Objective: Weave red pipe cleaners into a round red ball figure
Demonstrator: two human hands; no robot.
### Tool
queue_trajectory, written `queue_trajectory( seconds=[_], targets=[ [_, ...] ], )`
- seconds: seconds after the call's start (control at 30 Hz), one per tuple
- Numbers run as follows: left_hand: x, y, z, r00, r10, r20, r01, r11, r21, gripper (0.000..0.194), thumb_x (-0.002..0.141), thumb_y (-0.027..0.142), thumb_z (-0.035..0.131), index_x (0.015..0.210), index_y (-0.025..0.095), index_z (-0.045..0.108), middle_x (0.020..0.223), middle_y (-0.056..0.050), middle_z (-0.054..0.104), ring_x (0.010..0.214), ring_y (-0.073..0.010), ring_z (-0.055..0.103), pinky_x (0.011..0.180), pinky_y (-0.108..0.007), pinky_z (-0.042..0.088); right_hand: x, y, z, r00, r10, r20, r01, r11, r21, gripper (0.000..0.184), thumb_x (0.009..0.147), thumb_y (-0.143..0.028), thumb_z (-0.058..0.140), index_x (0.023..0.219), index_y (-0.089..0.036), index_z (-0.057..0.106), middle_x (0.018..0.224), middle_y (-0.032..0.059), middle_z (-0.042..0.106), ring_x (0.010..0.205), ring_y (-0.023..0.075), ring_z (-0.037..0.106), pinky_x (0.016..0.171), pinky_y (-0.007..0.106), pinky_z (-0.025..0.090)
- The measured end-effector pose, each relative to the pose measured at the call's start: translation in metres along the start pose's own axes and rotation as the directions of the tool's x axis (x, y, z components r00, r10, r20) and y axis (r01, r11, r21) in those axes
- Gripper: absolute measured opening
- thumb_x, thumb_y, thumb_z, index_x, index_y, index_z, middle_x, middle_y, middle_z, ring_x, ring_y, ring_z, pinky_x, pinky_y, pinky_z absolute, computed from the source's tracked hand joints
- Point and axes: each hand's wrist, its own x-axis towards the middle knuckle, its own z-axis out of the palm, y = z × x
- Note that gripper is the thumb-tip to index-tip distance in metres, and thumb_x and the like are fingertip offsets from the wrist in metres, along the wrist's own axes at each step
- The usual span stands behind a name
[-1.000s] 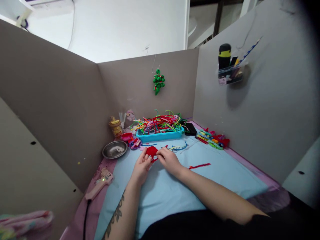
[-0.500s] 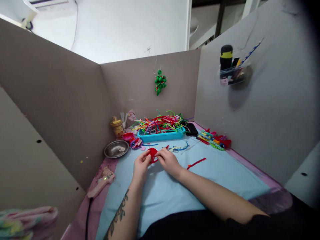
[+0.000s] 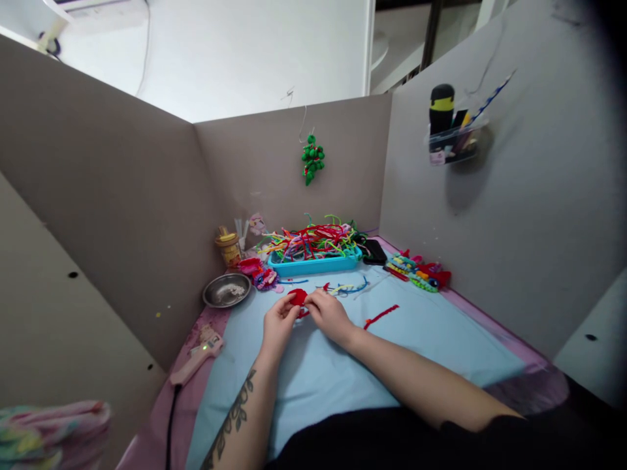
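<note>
Between my hands, above the light blue cloth, is a small red fuzzy piece (image 3: 297, 297) that looks made of pipe cleaner. My left hand (image 3: 280, 321) pinches its lower left side between thumb and fingers. My right hand (image 3: 327, 314) is closed at its right edge, fingertips pressed together on it; a red strand hangs below, partly hidden by the fingers. Off to the right of my right hand lies a twisted red pipe cleaner (image 3: 382, 316). Short yellow and blue pipe cleaners (image 3: 350, 287) lie just beyond my hands.
A blue tray (image 3: 313, 265) heaped with coloured pipe cleaners stands at the back. A metal bowl (image 3: 226, 291) and a pink glue gun (image 3: 198, 360) with a lit light and cord are on the left. Colourful fuzzy fish (image 3: 418, 271) lie at right, near a black phone (image 3: 373, 252). Grey panels surround the table.
The red piece has turned slightly between my fingers, and its lower strand shows differently. Both hands stay nearly in place; the whole view has shifted a little.
</note>
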Motion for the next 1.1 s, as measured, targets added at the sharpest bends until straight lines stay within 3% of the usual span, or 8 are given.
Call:
queue_trajectory(
  seconds=[0.27,0.53,0.73,0.87,1.1],
  targets=[
    [-0.0013,-0.0014,0.0003,0.997,0.081,-0.004,-0.08,0.988,0.13,0.047,0.069,0.023,0.064,0.115,0.013,0.055,0.071,-0.003,0.069,0.067,-0.0165,0.065,0.067,-0.029,0.052,0.0003,0.002,0.0029,1.0,0.015,0.013,-0.015,0.999,0.029,0.011,0.083,-0.011,0.05,0.08,-0.02,0.057,0.08,0.0026,0.056,0.079,0.0165,0.054,0.074,0.028,0.042],
    [-0.0076,-0.005,0.0004,0.984,0.176,-0.021,-0.166,0.955,0.245,0.033,0.071,0.021,0.062,0.104,0.02,0.06,0.072,0.0,0.067,0.067,-0.0158,0.062,0.068,-0.028,0.048,0.0003,0.0035,0.0069,0.999,0.032,0.023,-0.033,0.999,0.034,0.013,0.081,-0.009,0.049,0.078,-0.019,0.057,0.079,0.0022,0.055,0.076,0.0158,0.054,0.07,0.027,0.042],
    [-0.0079,0.0005,0.0038,0.99,0.141,-0.018,-0.137,0.98,0.145,0.034,0.071,0.024,0.064,0.104,0.02,0.055,0.073,-0.002,0.068,0.071,-0.0179,0.065,0.071,-0.029,0.05,0.0005,0.0029,0.0051,1.0,0.013,0.007,-0.014,0.998,0.063,0.01,0.081,-0.012,0.051,0.077,-0.019,0.057,0.076,0.0014,0.054,0.073,0.0151,0.053,0.067,0.026,0.041],
    [-0.0045,0.0033,0.0051,0.997,0.071,-0.02,-0.07,0.997,0.038,0.042,0.071,0.026,0.065,0.11,0.016,0.052,0.075,-0.004,0.07,0.073,-0.0188,0.067,0.073,-0.031,0.051,0.0011,-0.0001,0.0031,0.997,0.0,-0.074,0.008,0.994,0.108,0.011,0.081,-0.013,0.05,0.074,-0.02,0.057,0.073,0.0012,0.053,0.071,0.0152,0.051,0.065,0.026,0.04],
    [0.0009,0.0006,0.0038,0.999,-0.032,-0.032,0.029,0.997,-0.07,0.04,0.064,0.029,0.071,0.1,0.013,0.061,0.077,-0.007,0.071,0.072,-0.0175,0.066,0.071,-0.029,0.051,0.0016,-0.0023,0.0023,0.991,0.037,-0.13,-0.023,0.993,0.113,0.014,0.078,-0.011,0.049,0.067,-0.019,0.053,0.067,-0.0002,0.05,0.064,0.014,0.048,0.061,0.025,0.039]
  ],
)
